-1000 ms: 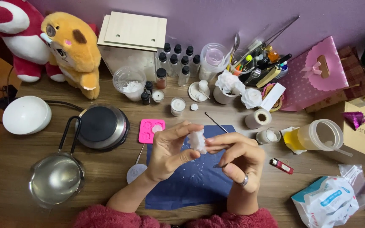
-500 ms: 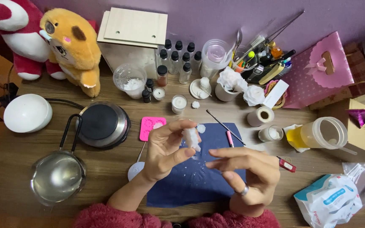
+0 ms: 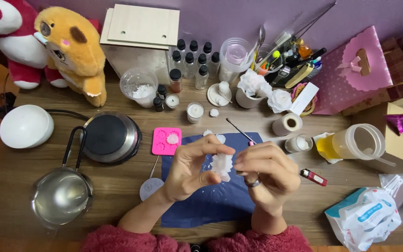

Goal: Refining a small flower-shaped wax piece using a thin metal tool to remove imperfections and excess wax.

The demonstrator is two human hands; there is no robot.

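Head view: left hand [image 3: 190, 168] and right hand [image 3: 267, 170] pinch a white wax flower [image 3: 221, 165] between their fingers. It looks light and brittle; best held gently by its base.

A brown wooden table [image 3: 117, 186] holds many things. A dark blue cloth mat [image 3: 211, 200] lies flat in the middle. Beside it sit a pink rubber mould [image 3: 166, 141], a round black hot plate [image 3: 110, 136], a shiny metal pot [image 3: 61, 196] and a small red lighter [image 3: 313, 177].

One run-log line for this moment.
left hand: pinching white wax flower | right hand: fingertips on flower | under hands: blue mat | nearby: pink mould
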